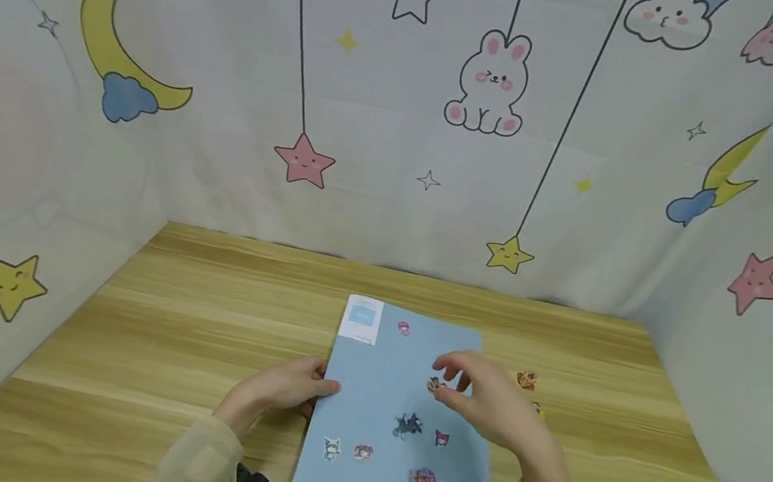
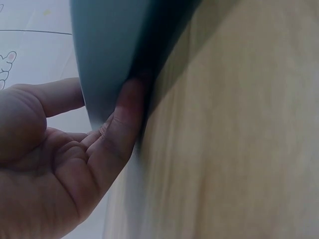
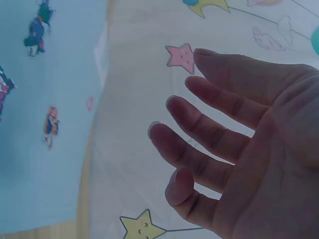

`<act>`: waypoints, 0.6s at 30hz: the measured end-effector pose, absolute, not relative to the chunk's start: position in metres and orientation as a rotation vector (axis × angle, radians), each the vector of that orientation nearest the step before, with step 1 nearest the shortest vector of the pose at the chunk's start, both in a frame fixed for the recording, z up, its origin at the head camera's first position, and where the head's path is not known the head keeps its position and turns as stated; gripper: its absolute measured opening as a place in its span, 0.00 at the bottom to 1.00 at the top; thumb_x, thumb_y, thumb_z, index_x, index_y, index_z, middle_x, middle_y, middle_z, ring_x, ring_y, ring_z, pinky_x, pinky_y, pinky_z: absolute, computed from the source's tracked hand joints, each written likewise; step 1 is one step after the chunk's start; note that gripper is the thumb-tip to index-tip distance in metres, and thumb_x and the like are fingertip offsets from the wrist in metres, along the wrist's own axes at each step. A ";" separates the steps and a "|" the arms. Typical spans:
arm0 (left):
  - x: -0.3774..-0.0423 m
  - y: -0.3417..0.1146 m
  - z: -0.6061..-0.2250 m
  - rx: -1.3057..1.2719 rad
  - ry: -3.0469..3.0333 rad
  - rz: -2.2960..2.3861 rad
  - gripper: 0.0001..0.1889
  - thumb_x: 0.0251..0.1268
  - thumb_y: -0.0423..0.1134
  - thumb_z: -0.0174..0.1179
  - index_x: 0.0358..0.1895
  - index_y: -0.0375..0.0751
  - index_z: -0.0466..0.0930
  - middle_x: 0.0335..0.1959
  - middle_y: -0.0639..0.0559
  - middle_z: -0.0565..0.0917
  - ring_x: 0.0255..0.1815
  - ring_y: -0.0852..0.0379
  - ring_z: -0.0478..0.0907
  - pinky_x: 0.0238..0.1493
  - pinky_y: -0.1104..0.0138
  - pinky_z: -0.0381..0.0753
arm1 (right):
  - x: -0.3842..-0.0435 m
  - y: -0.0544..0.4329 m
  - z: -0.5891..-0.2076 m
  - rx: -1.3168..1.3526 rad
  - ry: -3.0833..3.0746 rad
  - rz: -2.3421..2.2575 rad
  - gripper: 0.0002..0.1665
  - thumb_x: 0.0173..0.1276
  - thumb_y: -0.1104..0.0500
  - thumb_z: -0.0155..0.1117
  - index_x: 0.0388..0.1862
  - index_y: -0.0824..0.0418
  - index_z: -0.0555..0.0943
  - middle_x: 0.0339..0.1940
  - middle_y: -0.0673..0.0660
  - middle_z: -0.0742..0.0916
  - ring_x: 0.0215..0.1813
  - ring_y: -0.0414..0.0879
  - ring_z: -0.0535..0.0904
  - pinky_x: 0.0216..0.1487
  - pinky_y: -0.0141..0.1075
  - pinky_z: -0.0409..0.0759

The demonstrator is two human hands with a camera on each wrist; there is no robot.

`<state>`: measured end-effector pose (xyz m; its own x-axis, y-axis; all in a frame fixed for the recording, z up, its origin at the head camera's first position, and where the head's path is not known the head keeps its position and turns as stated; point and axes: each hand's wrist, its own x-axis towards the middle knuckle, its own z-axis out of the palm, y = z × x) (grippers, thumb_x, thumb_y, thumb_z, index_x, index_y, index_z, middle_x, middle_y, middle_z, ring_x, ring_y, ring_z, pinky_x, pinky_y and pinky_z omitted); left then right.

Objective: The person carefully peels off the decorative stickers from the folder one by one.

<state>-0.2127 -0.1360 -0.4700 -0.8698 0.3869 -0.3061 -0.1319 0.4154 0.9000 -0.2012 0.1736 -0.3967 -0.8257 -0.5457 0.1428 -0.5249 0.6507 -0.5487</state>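
Note:
A blue folder [image 1: 363, 389] lies on the wooden table, its cover dotted with several small cartoon stickers. My left hand [image 1: 283, 385] grips its left edge, thumb on top; in the left wrist view the fingers [image 2: 127, 109] reach under the blue cover. Above the folder's right half hovers my right hand [image 1: 493, 401], fingers loosely bent and holding nothing, as the right wrist view confirms. Just below its fingertips is a small brown-toned sticker [image 1: 434, 384]. Lower down are a dark dragon-like sticker [image 1: 408, 425] and a purple-pink one [image 1: 422, 481]. A white label [image 1: 361, 320] marks the top left corner.
Right of the folder, an orange-brown sticker [image 1: 526, 379] lies on the table [image 1: 212, 289], with another small one [image 1: 538, 411] partly hidden behind my right hand. White curtains [image 1: 392, 107] printed with stars, moons and rabbits enclose the back and both sides.

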 end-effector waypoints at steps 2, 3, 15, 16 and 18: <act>-0.213 -0.136 -0.470 0.215 2.207 1.458 0.14 0.74 0.36 0.54 0.50 0.26 0.73 0.34 0.44 0.83 0.33 0.52 0.83 0.35 0.60 0.83 | -0.201 0.165 -0.403 -0.914 2.832 -0.826 0.14 0.67 0.60 0.68 0.51 0.59 0.81 0.43 0.50 0.83 0.41 0.44 0.77 0.40 0.37 0.77; -0.213 -0.137 -0.470 0.215 2.211 1.454 0.14 0.74 0.37 0.54 0.50 0.26 0.73 0.33 0.44 0.83 0.33 0.52 0.83 0.35 0.60 0.83 | -0.202 0.161 -0.405 -0.896 2.841 -0.790 0.14 0.66 0.61 0.68 0.50 0.59 0.81 0.43 0.51 0.84 0.41 0.46 0.78 0.41 0.38 0.78; -0.210 -0.137 -0.468 0.204 2.243 1.445 0.12 0.73 0.37 0.56 0.47 0.28 0.74 0.33 0.45 0.83 0.32 0.53 0.83 0.35 0.60 0.82 | -0.237 0.151 -0.433 -0.662 2.924 -0.599 0.15 0.63 0.62 0.71 0.49 0.59 0.83 0.40 0.54 0.82 0.39 0.48 0.77 0.39 0.44 0.76; -0.210 -0.136 -0.468 0.207 2.237 1.450 0.12 0.73 0.37 0.55 0.47 0.28 0.74 0.33 0.45 0.83 0.32 0.53 0.83 0.35 0.60 0.83 | -0.239 0.151 -0.434 -0.652 2.928 -0.577 0.16 0.63 0.61 0.71 0.50 0.60 0.83 0.40 0.55 0.82 0.39 0.48 0.77 0.39 0.44 0.77; -0.210 -0.137 -0.468 0.205 2.231 1.457 0.12 0.73 0.37 0.55 0.48 0.28 0.74 0.33 0.45 0.83 0.32 0.52 0.83 0.35 0.60 0.83 | -0.242 0.150 -0.435 -0.634 2.934 -0.531 0.17 0.62 0.61 0.71 0.50 0.60 0.84 0.40 0.55 0.83 0.40 0.48 0.78 0.40 0.45 0.77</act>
